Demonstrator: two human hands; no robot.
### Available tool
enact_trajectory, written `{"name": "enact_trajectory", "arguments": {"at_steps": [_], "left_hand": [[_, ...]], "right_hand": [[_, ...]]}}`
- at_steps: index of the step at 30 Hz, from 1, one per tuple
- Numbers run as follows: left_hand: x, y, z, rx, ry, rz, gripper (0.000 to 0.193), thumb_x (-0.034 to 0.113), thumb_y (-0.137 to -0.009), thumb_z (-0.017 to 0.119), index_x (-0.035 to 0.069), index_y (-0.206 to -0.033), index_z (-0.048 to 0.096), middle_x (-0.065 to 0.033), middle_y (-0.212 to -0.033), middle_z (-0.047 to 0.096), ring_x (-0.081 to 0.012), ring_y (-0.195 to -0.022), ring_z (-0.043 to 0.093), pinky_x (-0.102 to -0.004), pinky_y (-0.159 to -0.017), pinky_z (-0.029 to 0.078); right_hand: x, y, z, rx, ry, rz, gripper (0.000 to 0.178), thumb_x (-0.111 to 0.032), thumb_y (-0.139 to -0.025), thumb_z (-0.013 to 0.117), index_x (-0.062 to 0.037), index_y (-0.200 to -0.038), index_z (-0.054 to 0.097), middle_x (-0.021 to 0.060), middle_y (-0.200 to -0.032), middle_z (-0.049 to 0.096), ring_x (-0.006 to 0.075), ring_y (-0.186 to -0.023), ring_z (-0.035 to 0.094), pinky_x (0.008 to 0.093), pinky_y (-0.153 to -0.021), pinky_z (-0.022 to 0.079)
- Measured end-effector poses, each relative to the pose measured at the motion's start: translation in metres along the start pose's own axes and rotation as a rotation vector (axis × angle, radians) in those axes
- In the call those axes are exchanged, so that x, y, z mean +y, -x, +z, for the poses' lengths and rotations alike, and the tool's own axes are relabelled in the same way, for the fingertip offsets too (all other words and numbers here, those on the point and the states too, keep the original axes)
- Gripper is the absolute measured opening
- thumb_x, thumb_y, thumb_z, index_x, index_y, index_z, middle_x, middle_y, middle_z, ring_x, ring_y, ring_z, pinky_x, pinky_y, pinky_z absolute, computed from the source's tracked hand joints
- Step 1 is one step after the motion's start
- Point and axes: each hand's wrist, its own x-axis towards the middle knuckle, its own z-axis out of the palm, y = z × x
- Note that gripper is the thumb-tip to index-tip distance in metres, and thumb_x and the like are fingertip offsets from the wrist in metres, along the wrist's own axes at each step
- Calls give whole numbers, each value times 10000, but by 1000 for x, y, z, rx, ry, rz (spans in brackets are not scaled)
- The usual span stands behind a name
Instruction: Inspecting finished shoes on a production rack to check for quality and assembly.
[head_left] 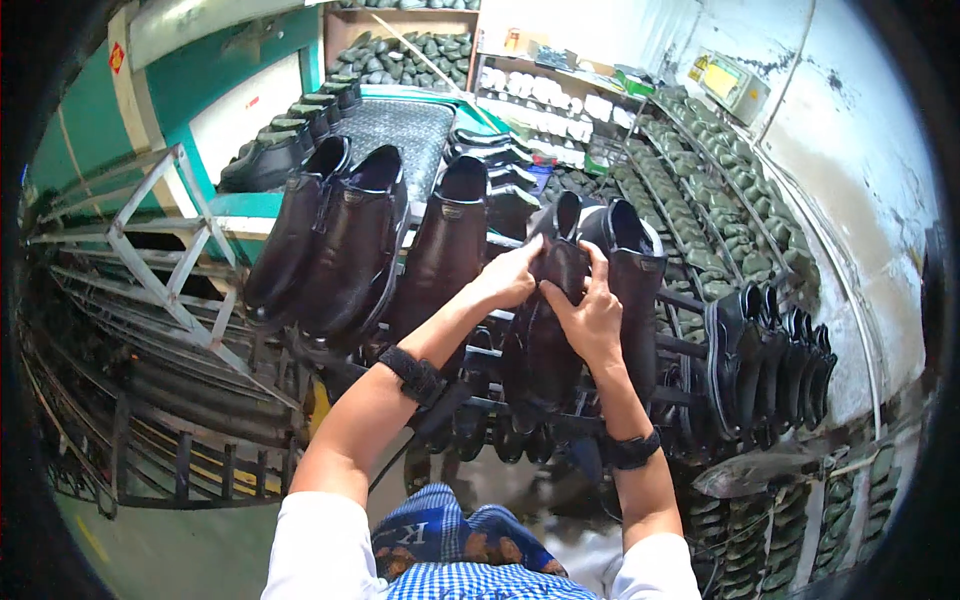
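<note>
A dark leather slip-on shoe (552, 355) stands toe-down on the rack in front of me, its opening facing up. At its collar, my left hand (510, 275) presses closed fingers against the upper left side. My right hand (588, 312) grips the same shoe from the right, thumb on the upper and fingers curled round the edge. Close by on the right is another black shoe (632, 270). To the left of my hands stands a single shoe (447, 245), and past it a pair with one nearer shoe (355, 250). The inside of the held shoe is mostly hidden.
More black shoes (740, 345) hang along the rack at right. Behind is a green-edged bench with a dark textured top (400, 130), with shoes along it. Shelves of green shoe lasts (700, 190) line the right wall. A metal frame (165, 250) stands at left.
</note>
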Motion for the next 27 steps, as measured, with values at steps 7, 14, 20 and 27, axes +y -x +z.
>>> {"name": "enact_trajectory", "arguments": {"at_steps": [7,14,20,27], "left_hand": [[-2,16,1,-83,-261,-19,554,40,-776,496,33,-1320,388,-244,-1110,586,-390,-1035,561,-443,-881,449],[3,4,10,-6,-136,3,567,15,-782,491,46,-1333,362,-249,-1160,558,-394,-1083,536,-431,-895,443],[-2,13,2,-67,-195,61,579,17,-780,484,24,-1343,349,-268,-1175,540,-391,-1060,553,-425,-872,459],[4,14,6,-127,-207,-43,543,61,-792,498,-17,-1314,369,-293,-1044,588,-411,-964,591,-445,-811,482]], "right_hand": [[-6,0,-1,-17,-140,30,680,-201,-766,727,-99,-1324,352,137,-843,686,206,-759,678,309,-671,519],[1,1,1,-19,-219,55,685,-208,-772,730,-101,-1330,347,141,-837,681,194,-763,673,306,-674,523],[3,1,3,-20,-241,61,683,-181,-770,729,-97,-1330,348,150,-845,679,195,-767,670,301,-676,521],[-1,2,1,-29,-222,61,676,-194,-776,725,-96,-1330,352,173,-870,674,205,-774,669,305,-674,523]]}}
